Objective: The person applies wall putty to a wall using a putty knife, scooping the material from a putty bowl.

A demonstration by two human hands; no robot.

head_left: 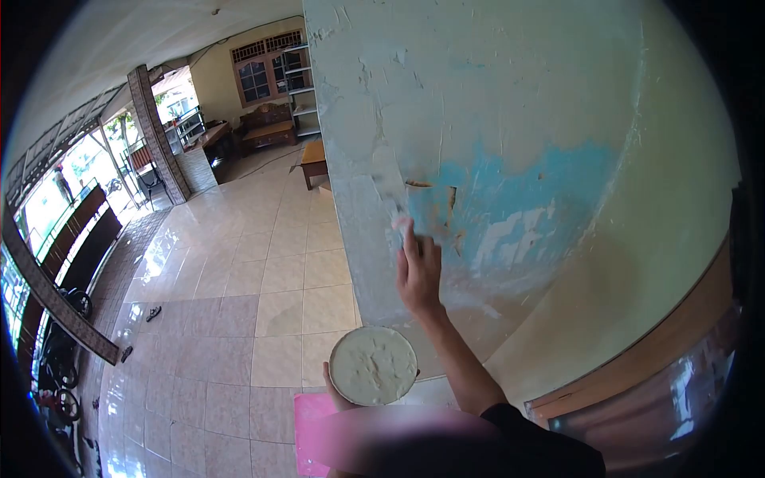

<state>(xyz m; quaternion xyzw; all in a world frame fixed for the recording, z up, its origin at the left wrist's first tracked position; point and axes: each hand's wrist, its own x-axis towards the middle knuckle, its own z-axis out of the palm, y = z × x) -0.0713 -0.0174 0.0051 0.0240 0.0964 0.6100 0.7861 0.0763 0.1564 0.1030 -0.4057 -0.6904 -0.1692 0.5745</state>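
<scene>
My left hand (338,396) supports a round tub (331,356) from below and the side, with fingers wrapped round it. Pale, lumpy putty (374,365) fills the tub. Raised against the wall, my right hand (420,275) is closed on what looks like a putty knife (402,225), its index finger stretched along it. Most of the tool is hidden by the hand, and its tip is blurred near the wall. Around it the wall (478,103) has grey-white smears, a bare blue patch (510,191) and chipped brown spots (453,197).
A pink sheet (311,430) lies on the tiled floor (223,279) below the tub. A wooden-framed glossy panel (637,422) stands low on the right. Further back are a wooden bench (267,127), a small table (315,159) and a metal shelf (301,92). Motorcycles (64,358) stand at left.
</scene>
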